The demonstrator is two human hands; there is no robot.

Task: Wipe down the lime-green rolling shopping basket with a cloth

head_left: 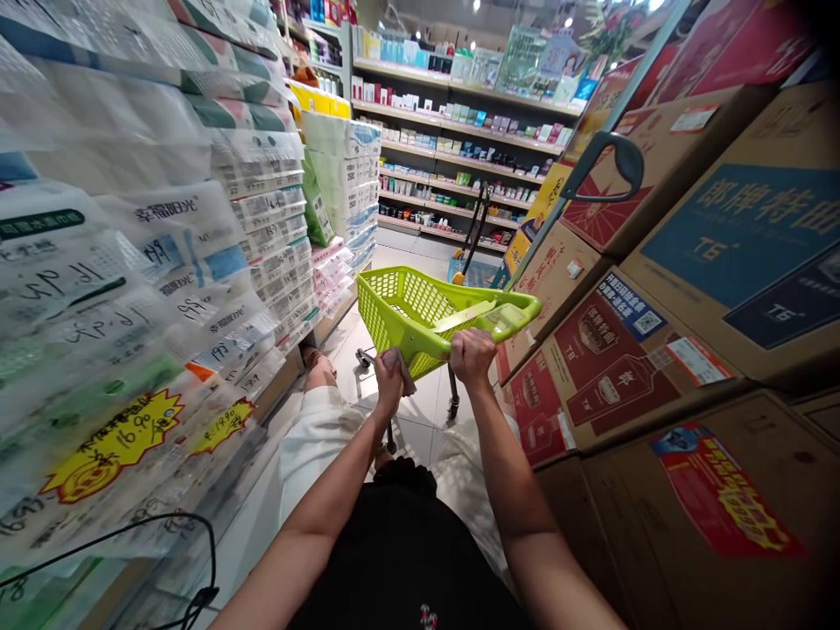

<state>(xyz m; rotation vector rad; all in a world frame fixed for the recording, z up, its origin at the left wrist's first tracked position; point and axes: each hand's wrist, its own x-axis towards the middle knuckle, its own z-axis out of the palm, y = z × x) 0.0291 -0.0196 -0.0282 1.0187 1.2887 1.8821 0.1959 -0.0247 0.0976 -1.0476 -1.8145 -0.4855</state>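
Green cart (420, 337) is held by the outstretched right hand (473, 354), while the left hand (391, 383) curls, grip unclear.

Free: floor strip (353, 339) between cart (384, 319) and left-hand tissue packs (177, 236). In the way: cart, mid-aisle; black handle (477, 229) beyond; boxes (594, 354), stacked right.

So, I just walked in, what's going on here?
A person is in a shop aisle with both hands on or close to a green shopping cart. The right hand grips its near edge, and the left hand is curled at its near side, though what its fingers hold is hard to tell. Wrapped packs are stacked on the left, cardboard boxes on the right, and stocked shelves stand ahead.
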